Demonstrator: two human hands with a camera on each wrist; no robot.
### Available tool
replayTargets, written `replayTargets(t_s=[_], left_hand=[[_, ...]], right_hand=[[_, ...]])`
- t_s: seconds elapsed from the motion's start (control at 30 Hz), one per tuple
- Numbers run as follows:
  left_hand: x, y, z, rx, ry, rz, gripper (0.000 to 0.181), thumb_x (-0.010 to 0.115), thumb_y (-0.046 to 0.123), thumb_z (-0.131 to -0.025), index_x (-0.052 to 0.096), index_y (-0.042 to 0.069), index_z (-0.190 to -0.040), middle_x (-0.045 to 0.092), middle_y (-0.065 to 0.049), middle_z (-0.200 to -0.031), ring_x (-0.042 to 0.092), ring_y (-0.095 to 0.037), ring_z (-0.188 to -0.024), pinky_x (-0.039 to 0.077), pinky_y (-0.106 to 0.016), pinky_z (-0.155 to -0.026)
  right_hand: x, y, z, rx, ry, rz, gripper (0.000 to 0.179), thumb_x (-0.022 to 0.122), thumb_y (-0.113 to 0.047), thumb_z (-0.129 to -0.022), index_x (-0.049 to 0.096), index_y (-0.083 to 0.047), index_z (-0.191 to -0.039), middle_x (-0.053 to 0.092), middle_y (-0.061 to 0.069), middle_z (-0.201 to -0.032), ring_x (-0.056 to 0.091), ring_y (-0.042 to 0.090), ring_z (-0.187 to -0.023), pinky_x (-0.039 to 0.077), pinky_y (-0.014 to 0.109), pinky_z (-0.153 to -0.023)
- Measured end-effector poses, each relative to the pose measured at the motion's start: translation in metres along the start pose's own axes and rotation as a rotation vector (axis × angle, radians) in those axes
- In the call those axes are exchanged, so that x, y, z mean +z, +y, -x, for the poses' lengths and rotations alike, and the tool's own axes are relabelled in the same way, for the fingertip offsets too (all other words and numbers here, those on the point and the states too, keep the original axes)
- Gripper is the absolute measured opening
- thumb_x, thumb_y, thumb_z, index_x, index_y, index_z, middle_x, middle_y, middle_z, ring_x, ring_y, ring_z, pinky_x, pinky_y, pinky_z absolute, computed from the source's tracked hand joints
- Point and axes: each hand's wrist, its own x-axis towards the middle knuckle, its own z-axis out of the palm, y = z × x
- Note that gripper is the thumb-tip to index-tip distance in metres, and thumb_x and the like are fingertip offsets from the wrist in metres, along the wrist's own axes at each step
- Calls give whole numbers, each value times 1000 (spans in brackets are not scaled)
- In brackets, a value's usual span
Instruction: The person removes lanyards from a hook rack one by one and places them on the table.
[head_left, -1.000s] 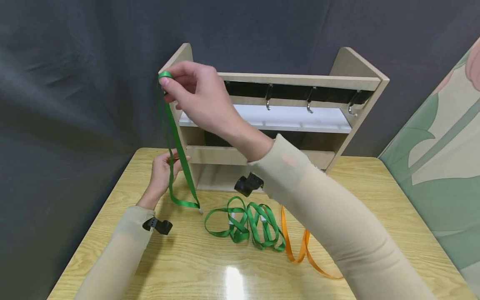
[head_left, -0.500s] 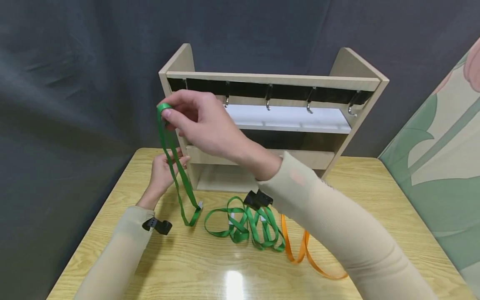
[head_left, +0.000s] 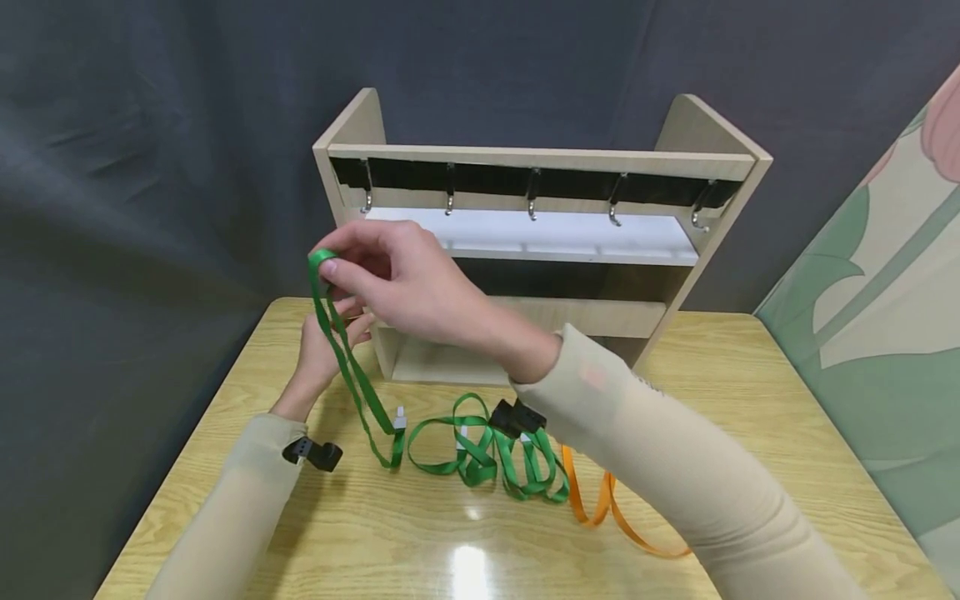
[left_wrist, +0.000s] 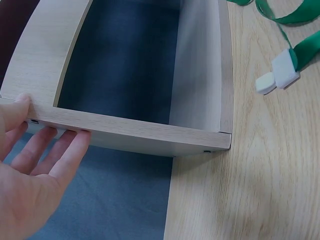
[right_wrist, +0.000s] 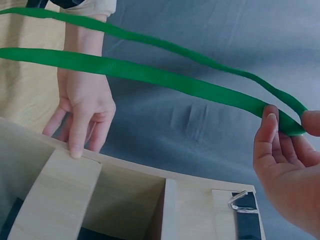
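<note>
My right hand (head_left: 405, 279) pinches the top of a green lanyard (head_left: 348, 358) between thumb and fingers, in front of the wooden rack's left side. Two strands slope down from it to a white plastic clip (head_left: 401, 419) low by the table. In the right wrist view the ribbon (right_wrist: 165, 82) stretches left from my fingertips. My left hand (head_left: 318, 346) rests on the rack's left side panel (left_wrist: 135, 125); the left wrist view has the thumb on its front edge and fairly straight fingers against the outer face. Nearby on the table lie coiled green lanyards (head_left: 480, 467).
Several metal hooks (head_left: 532, 208) line the rack's black strip, above a white shelf (head_left: 577, 233). An orange lanyard (head_left: 600, 504) lies on the wooden table (head_left: 420, 542), partly behind my right sleeve. A dark curtain (head_left: 187, 167) hangs behind.
My right hand has come down from the rack's upper left corner with the green lanyard, uncovering the leftmost hooks. The lanyard's lower end has shifted nearer me. My left hand stays on the panel.
</note>
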Motion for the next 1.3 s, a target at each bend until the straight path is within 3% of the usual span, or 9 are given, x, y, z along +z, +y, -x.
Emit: replayTargets(t_s=[0.13,0.23,0.33,0.4,0.5,0.67,0.93,1.07,1.3], left_hand=[[0,6,2,-21,3,-40,25,68,8,-89,64,-9,-108,67,-12,-100,66,-22,-88,57,-31,-70],[1,19,7,59,10,-130,5,62,-4,-89,62,-9,-90,64,-8,-80,61,-13,-72,53,-22,-62],[1,27,12,104,0,-145,8,55,-12,-86,59,-8,-80,57,-1,-67,51,-6,-59,44,-18,-52],[1,29,14,113,-18,-115,9,54,-13,-85,62,-11,-83,58,-1,-66,50,-5,-58,43,-17,-50],[2,29,14,122,-38,-87,23,59,-14,-83,64,-15,-105,68,-13,-83,58,-3,-68,50,-17,-57],[3,30,14,120,-42,-108,36,65,-9,-85,58,-16,-119,62,-32,-106,62,-4,-85,52,-16,-70],[5,31,12,66,-26,-137,31,64,1,-91,62,-9,-120,64,-24,-110,64,-24,-91,56,-29,-71],[5,29,10,45,-36,-105,32,64,0,-91,61,-9,-121,63,-25,-112,64,-22,-93,56,-37,-73],[4,28,10,41,-41,-93,32,63,1,-91,60,-9,-121,62,-26,-112,65,-19,-92,56,-35,-72]], right_hand=[[3,7,7,-17,-21,-10,17,59,-7,-95,65,-1,-109,67,4,-90,63,11,-79,51,25,-76],[7,15,14,-28,-47,-14,15,59,-6,-95,66,-1,-108,67,3,-87,63,11,-75,52,26,-72],[12,24,22,-15,-81,10,15,59,-8,-95,67,-5,-107,66,-1,-84,61,10,-72,51,25,-66],[14,30,26,-4,-103,30,15,59,-9,-95,67,-6,-108,66,-2,-84,60,9,-71,50,25,-62],[18,41,31,2,-133,32,16,59,-7,-95,66,-3,-109,66,1,-86,61,9,-72,50,25,-62],[23,58,36,4,-189,36,17,59,-5,-95,65,-2,-110,67,5,-90,62,8,-76,52,25,-69],[31,84,39,87,-253,81,19,59,-7,-95,64,-2,-113,69,4,-90,62,5,-76,52,23,-69],[35,94,41,129,-254,82,20,61,-10,-95,65,-3,-113,69,3,-92,63,3,-79,52,21,-71],[45,108,47,163,-244,113,20,64,-14,-93,66,-7,-111,69,-4,-91,62,3,-81,50,18,-73]])
